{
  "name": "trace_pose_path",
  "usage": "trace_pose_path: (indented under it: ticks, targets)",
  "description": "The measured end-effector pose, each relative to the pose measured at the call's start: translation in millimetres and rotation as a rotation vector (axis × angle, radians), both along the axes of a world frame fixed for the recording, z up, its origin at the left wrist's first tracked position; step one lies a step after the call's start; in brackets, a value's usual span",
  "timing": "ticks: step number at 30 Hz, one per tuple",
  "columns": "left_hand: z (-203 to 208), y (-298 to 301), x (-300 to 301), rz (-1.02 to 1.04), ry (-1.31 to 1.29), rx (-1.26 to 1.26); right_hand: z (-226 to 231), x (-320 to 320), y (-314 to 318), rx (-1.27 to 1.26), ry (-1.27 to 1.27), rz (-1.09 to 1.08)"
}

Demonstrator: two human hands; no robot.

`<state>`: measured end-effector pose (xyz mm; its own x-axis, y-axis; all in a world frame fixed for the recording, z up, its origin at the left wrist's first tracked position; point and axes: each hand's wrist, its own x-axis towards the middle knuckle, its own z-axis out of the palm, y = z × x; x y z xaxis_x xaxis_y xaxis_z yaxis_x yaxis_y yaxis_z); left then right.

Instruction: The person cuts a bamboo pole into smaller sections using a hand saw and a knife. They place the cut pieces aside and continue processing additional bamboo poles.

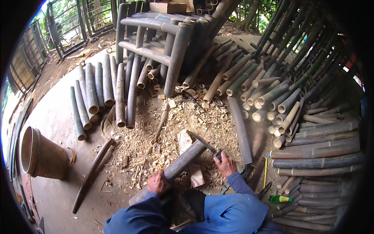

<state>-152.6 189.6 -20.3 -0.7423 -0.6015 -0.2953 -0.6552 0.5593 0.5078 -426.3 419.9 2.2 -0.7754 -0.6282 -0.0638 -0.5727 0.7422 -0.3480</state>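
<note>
My left hand [158, 182] is closed around a thick grey-brown bamboo pole [187, 158], which slants from near my body up to the right. In my right hand [226, 165] is the dark handle of a curved knife [203, 141], its blade reaching up and left past the pole's far end. Whether the blade touches the bamboo I cannot tell. Under the pole lies a pale wooden block [196, 176], showing on both sides of it. Pale wood chips [218, 136] cover the ground around and beyond my hands.
A bamboo bench frame [146, 52] stands ahead, bearing a cardboard box [168, 7]. Cut bamboo poles [91, 89] lie at left, with stacked poles [317, 152] at right. A brown bucket [46, 154] is at far left. By the right stack lie a green bottle [280, 199] and a yellow stick [265, 173].
</note>
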Motion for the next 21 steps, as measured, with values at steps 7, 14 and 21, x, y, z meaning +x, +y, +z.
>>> trace_pose_path:
  ticks: [7,14,21]
  targets:
    - [-5,4,-4,-0.011,0.029,0.004,-59,-13,15,-0.198,-0.241,-0.173]
    - [-16,-47,13,-0.165,-0.046,0.05,38,-34,20,-0.663,-0.72,-0.615]
    - [-8,-147,11,-0.415,-0.282,-0.178,22,29,71,-0.605,-0.952,-0.352]
